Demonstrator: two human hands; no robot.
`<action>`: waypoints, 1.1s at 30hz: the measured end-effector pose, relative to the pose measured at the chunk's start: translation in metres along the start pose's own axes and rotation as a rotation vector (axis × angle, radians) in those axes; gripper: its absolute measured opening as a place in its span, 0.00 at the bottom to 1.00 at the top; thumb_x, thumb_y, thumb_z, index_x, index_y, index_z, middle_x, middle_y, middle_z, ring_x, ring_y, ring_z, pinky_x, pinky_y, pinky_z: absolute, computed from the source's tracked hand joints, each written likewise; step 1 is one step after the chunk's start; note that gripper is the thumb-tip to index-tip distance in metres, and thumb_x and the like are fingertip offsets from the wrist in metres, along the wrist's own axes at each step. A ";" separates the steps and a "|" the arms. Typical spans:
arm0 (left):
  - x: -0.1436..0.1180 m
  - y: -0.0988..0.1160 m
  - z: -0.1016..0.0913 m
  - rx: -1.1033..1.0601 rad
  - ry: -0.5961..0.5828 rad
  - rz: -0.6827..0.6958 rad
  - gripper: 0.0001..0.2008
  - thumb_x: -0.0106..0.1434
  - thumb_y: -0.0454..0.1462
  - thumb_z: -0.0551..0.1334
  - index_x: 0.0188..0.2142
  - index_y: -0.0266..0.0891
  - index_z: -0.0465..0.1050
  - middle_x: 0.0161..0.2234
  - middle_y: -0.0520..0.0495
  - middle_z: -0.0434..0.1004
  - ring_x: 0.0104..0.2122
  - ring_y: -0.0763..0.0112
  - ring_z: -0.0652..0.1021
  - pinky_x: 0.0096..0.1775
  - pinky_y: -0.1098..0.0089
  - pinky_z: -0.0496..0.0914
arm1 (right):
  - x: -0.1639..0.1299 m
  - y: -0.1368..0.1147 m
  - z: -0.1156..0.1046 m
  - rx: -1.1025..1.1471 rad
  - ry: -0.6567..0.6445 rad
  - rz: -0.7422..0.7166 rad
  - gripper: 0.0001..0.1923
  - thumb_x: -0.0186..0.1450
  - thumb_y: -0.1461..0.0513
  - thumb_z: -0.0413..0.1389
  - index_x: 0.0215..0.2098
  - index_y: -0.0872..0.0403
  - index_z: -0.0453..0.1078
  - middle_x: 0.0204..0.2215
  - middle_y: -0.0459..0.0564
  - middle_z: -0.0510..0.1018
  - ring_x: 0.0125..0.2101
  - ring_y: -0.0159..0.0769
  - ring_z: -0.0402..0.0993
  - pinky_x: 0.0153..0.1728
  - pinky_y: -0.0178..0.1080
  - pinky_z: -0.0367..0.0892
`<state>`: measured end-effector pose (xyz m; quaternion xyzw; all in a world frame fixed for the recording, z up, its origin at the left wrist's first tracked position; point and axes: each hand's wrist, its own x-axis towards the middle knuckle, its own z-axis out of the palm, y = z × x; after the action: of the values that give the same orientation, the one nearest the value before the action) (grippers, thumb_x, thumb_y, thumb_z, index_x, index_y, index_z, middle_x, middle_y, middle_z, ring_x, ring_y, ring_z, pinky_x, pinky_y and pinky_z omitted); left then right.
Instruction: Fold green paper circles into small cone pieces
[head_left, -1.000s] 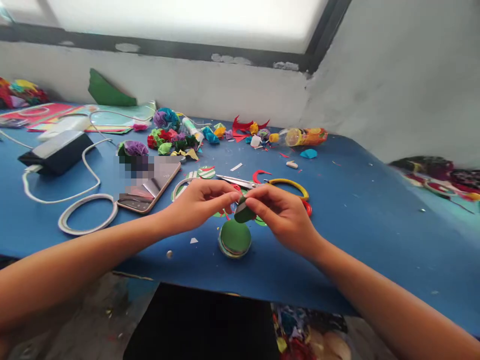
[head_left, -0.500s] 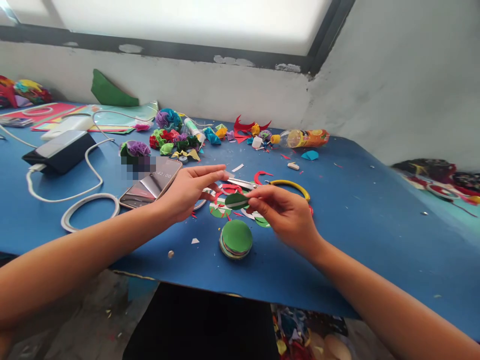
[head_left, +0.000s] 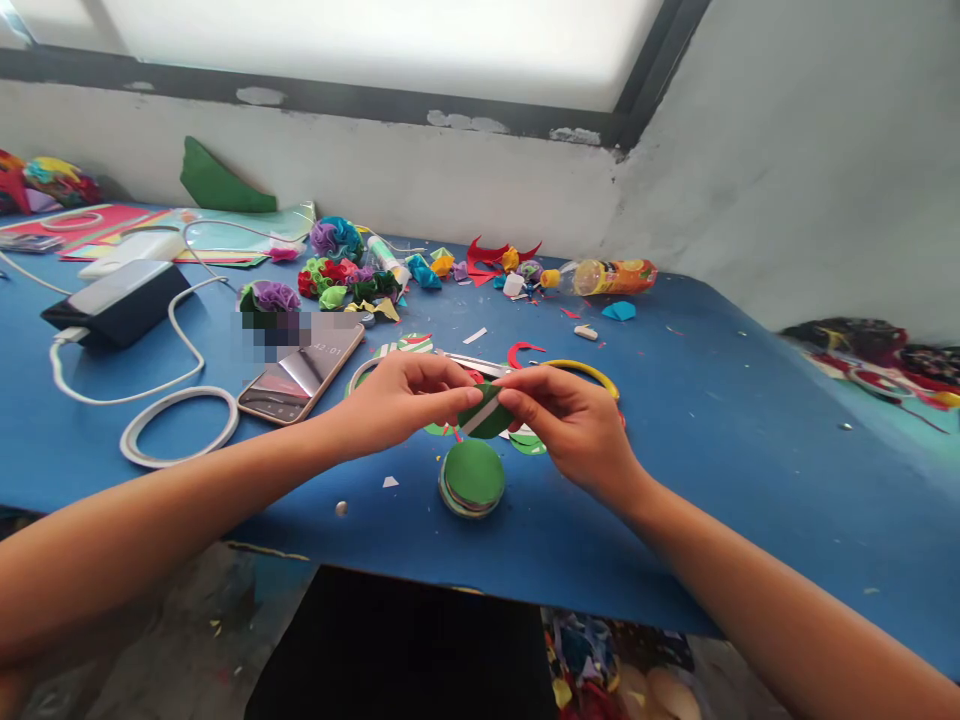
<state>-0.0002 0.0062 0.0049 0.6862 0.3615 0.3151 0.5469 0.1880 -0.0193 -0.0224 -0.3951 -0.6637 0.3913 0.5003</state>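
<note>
Between both hands is a green paper circle (head_left: pixel 486 418) with a white strip across it. My left hand (head_left: pixel 409 400) pinches its left edge between thumb and fingers. On the opposite edge, my right hand (head_left: pixel 566 415) grips it the same way. Just below, a stack of paper circles (head_left: pixel 471 478) with a green one on top sits on the blue table (head_left: pixel 360 555). Behind the hands lie scissors (head_left: pixel 589 370) with a yellow handle, partly hidden. Green-and-white striped paper pieces (head_left: pixel 409 346) and red scraps (head_left: pixel 523 352) are scattered around them.
A phone (head_left: pixel 307 372) and a white tape ring (head_left: pixel 180 428) lie left of my hands. Further left, a cable runs from a dark box (head_left: pixel 124 305). Crumpled paper flowers (head_left: pixel 337 240) and an orange-labelled bottle (head_left: pixel 615 277) line the back, near the wall.
My left hand has come right and down, its fingers closing on the left edge of the green paper circle. The circle now faces me more flatly. The right hand stays nearly in place.
</note>
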 end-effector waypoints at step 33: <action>-0.006 -0.008 0.005 0.656 0.211 0.470 0.07 0.56 0.38 0.61 0.31 0.40 0.77 0.30 0.47 0.79 0.30 0.70 0.77 0.34 0.70 0.69 | -0.008 0.002 0.004 -0.479 -0.109 -0.312 0.07 0.62 0.64 0.52 0.38 0.54 0.71 0.32 0.48 0.79 0.31 0.32 0.74 0.34 0.35 0.69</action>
<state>-0.0009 -0.0003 -0.0046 0.8520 0.3302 0.3680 0.1724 0.1863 -0.0261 -0.0275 -0.3738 -0.8158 0.1624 0.4103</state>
